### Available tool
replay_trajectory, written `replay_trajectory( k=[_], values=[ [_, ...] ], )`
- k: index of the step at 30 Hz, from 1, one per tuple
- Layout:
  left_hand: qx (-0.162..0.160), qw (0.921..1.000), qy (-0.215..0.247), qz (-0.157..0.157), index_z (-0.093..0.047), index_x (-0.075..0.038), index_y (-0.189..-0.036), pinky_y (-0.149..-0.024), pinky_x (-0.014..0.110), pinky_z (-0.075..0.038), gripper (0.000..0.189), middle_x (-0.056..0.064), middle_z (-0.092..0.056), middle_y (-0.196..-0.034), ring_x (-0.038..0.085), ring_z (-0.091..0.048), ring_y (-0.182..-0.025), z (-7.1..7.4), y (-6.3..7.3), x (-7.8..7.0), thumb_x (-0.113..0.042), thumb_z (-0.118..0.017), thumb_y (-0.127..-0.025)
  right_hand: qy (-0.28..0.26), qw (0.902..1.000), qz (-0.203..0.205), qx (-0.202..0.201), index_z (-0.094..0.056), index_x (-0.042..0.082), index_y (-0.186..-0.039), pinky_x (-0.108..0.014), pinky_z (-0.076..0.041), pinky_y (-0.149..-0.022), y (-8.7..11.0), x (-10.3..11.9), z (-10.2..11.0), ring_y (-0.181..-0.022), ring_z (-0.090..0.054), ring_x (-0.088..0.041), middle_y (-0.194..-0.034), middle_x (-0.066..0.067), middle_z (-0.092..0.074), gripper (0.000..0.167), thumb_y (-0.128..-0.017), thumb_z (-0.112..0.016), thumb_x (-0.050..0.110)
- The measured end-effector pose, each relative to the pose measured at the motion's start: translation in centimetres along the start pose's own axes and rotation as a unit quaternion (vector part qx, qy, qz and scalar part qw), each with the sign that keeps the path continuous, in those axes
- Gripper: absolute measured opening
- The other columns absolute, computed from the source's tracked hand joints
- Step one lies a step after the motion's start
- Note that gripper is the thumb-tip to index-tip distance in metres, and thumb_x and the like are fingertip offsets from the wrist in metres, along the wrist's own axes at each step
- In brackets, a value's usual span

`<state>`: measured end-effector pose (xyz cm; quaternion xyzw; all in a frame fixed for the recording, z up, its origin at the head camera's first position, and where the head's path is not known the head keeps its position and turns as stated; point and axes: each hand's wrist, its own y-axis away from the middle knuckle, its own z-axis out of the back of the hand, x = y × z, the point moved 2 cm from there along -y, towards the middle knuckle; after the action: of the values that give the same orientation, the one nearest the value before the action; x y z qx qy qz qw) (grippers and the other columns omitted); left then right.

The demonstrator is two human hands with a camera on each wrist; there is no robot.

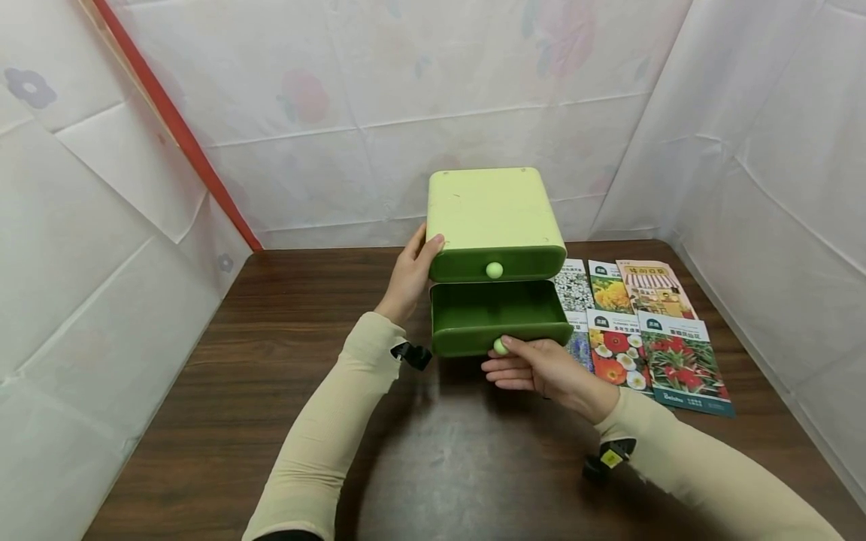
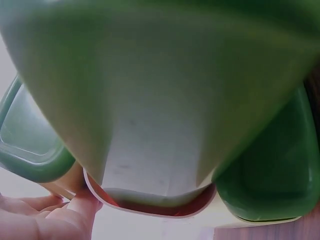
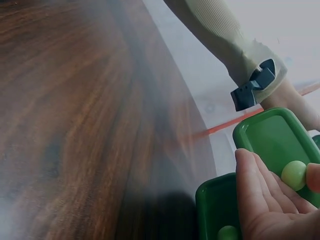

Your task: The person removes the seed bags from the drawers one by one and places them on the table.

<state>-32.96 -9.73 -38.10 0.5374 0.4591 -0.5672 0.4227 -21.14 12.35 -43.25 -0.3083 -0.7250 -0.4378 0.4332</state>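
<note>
A small drawer cabinet (image 1: 492,207) with a pale-green top and dark-green drawer fronts stands at the back of the table. Its top drawer (image 1: 460,265) is pushed in. Below it, another drawer (image 1: 467,342) is pulled out, its green inside showing. My right hand (image 1: 548,368) pinches that drawer's light-green knob (image 3: 294,175), thumb above and fingers beneath. Against the cabinet's left side rests my left hand (image 1: 406,274), thumb at the top front edge and fingers along the side. A further green drawer front (image 2: 272,175) shows in the left wrist view.
Several flower seed packets, among them a red-flowered one (image 1: 683,364), lie to the cabinet's right, with a pink illustrated booklet (image 1: 655,289) behind. The dark wooden table (image 1: 311,300) is bordered by white sheeting (image 1: 271,173) at the back and sides.
</note>
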Motion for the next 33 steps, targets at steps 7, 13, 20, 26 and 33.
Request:
replay_trajectory(
  k=[7, 13, 20, 26, 33],
  values=[
    [-0.004, 1.0000, -0.003, -0.003, -0.019, -0.037, -0.156, -0.107, 0.047, -0.044, 0.071, -0.008, -0.023, -0.162, 0.021, -0.045, -0.136, 0.0, 0.0, 0.0, -0.058, -0.051, -0.096, 0.000, 0.9999, 0.003, -0.014, -0.047, -0.015, -0.134, -0.034, -0.057, -0.089, -1.2, 0.7, 0.2, -0.099, -0.072, -0.019, -0.117, -0.017, -0.070, 0.066, -0.101, -0.054, 0.041],
    [-0.010, 0.9999, -0.006, -0.003, -0.020, -0.038, -0.156, -0.097, 0.042, -0.049, 0.072, -0.008, -0.025, -0.161, 0.022, -0.050, -0.128, 0.0, 0.0, -0.1, -0.060, -0.051, -0.095, 0.004, 0.9998, 0.007, -0.017, -0.046, -0.013, -0.137, -0.035, -0.056, -0.091, -2.3, 1.7, 0.3, -0.100, -0.072, -0.018, -0.119, -0.017, -0.069, 0.066, -0.101, -0.053, 0.042],
    [-0.007, 0.9998, -0.019, 0.000, -0.017, -0.037, -0.156, -0.091, 0.039, -0.051, 0.074, -0.007, -0.021, -0.162, 0.022, -0.051, -0.126, 0.0, 0.0, 0.0, -0.062, -0.050, -0.094, 0.007, 0.9993, 0.013, -0.035, -0.048, -0.012, -0.136, -0.037, -0.055, -0.093, -3.5, 2.4, 0.7, -0.098, -0.073, -0.018, -0.115, -0.015, -0.072, 0.061, -0.102, -0.051, 0.039],
    [-0.012, 0.9997, -0.020, 0.002, -0.017, -0.036, -0.157, -0.105, 0.045, -0.044, 0.077, -0.009, -0.019, -0.163, 0.020, -0.041, -0.138, -0.1, -0.2, 0.2, -0.063, -0.051, -0.093, 0.009, 0.9988, 0.022, -0.044, -0.051, -0.011, -0.134, -0.041, -0.052, -0.098, -4.5, 2.7, 1.2, -0.098, -0.073, -0.018, -0.111, -0.012, -0.073, 0.061, -0.102, -0.052, 0.040],
    [-0.019, 0.9993, -0.033, -0.001, -0.017, -0.035, -0.157, -0.116, 0.043, -0.033, 0.077, -0.010, -0.017, -0.163, 0.016, -0.026, -0.149, -0.2, 0.0, 0.0, -0.065, -0.050, -0.093, 0.006, 0.9980, 0.032, -0.054, -0.051, -0.011, -0.134, -0.037, -0.055, -0.094, -5.6, 3.0, 1.5, -0.098, -0.073, -0.018, -0.112, -0.014, -0.072, 0.060, -0.102, -0.052, 0.039]
  ],
)
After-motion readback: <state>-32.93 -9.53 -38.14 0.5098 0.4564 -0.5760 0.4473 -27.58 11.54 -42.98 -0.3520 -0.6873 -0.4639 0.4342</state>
